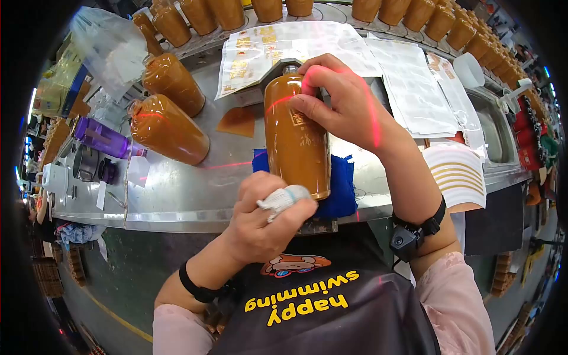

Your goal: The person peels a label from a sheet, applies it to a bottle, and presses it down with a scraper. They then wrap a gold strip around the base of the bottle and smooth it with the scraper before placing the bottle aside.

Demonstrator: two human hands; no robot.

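An amber-brown bottle lies lengthwise on a blue cloth at the near edge of a steel table. My right hand grips the bottle's upper part near its neck. My left hand is closed around a small white wad of cloth and presses it against the bottle's base end. A red laser line crosses the bottle and my right hand.
Two more brown bottles lie on the table at left, and several stand in a row along the far edge. Sheets of labels lie behind the bottle. A purple flask is at left, a striped stack at right.
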